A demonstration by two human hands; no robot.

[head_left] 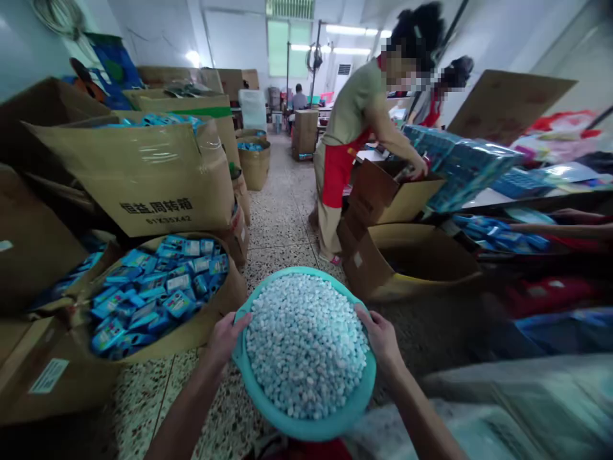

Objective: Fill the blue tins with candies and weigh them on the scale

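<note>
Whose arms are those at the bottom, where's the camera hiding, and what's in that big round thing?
There is no robot here, just a person. The camera sits on their head, looking forward and down, so you see roughly what they see. The arms belong to them. Their left hand and right hand hold opposite sides of a blue-green basin. It is heaped with small, pale pieces; I can't tell what they are. On the left, a cardboard box is full of blue packets. On the right, another person in a red apron reaches into a different box. The floor is speckled.
</note>
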